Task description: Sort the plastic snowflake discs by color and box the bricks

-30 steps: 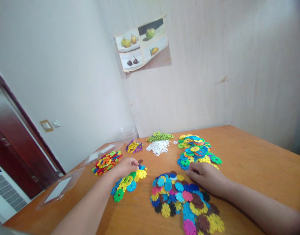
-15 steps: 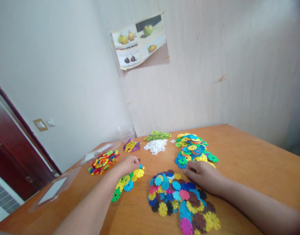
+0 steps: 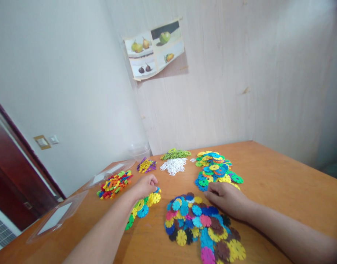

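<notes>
Plastic discs (image 3: 196, 220) under left hand (image 3: 145, 185), right hand (image 3: 226, 198)

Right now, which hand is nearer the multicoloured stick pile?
Left. The left hand sits just right of the stick pile; the right hand lies much farther right, on the big disc pile.
</notes>
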A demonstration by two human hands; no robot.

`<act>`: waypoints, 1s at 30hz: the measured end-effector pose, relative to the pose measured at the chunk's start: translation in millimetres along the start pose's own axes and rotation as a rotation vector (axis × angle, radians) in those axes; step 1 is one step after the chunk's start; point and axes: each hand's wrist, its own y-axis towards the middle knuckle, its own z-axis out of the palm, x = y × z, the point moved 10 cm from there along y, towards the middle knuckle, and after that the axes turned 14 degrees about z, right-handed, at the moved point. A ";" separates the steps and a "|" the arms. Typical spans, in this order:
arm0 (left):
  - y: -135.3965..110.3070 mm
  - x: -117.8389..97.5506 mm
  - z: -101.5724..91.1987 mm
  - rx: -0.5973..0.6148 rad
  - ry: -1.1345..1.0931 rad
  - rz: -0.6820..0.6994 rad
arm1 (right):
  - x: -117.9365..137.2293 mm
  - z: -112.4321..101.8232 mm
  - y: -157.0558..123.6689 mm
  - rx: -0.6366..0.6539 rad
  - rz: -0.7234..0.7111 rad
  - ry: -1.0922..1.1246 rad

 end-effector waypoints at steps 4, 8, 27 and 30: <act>-2.1 -10.1 -5.0 -0.029 -0.071 -0.001 | 0.2 -0.9 0.2 -0.003 0.004 0.001; -6.7 -22.1 -14.5 -0.075 -0.150 -0.015 | 0.3 -1.2 0.1 0.008 0.020 0.006; -49.9 -131.9 44.5 0.163 -0.461 0.113 | -0.8 -1.6 -0.6 0.007 0.014 0.005; -39.6 -114.2 20.1 0.060 -0.353 0.100 | -0.1 -1.8 -0.7 0.005 0.009 0.007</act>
